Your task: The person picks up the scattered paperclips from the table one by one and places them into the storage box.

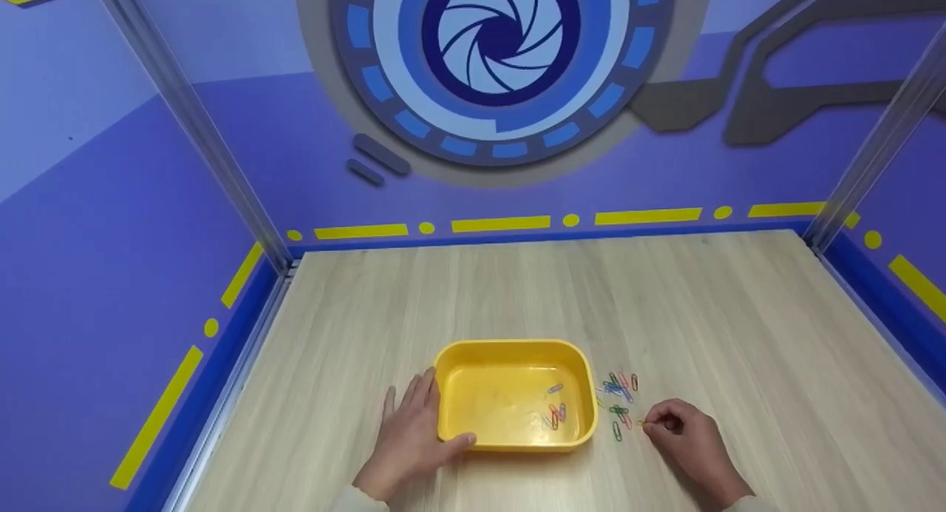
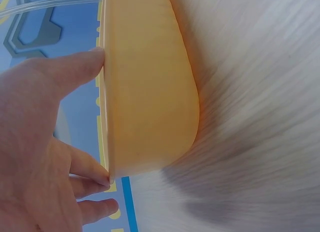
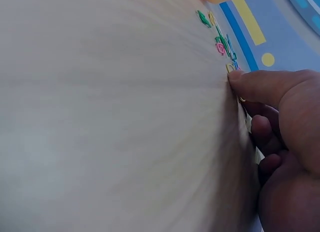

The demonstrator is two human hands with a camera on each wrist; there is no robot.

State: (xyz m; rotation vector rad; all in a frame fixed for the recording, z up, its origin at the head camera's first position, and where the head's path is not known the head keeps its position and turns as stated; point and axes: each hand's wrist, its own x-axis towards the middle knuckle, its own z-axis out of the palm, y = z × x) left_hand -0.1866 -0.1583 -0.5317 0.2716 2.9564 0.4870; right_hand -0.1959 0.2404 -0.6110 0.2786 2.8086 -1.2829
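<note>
My left hand (image 1: 414, 434) is spread at the near left corner of a yellow plastic bin (image 1: 514, 343). Its thumb lies over the near rim and its fairly straight fingers touch the left side. Beyond the bin's right wall, my right hand (image 1: 691, 434) pinches a yellow paper clip (image 3: 230, 68) between thumb and forefinger, low over the table, with the other fingers curled in. Loose paper clips (image 1: 618, 410) in green, red, pink and blue lie scattered between that hand and the bin. Inside, several clips (image 1: 554, 416) rest toward the right end.
A light wood-grain table (image 1: 355, 312) carries everything. Blue-purple printed panels (image 1: 244, 142) wall in the back and both sides, with metal posts (image 1: 185, 113) at the corners.
</note>
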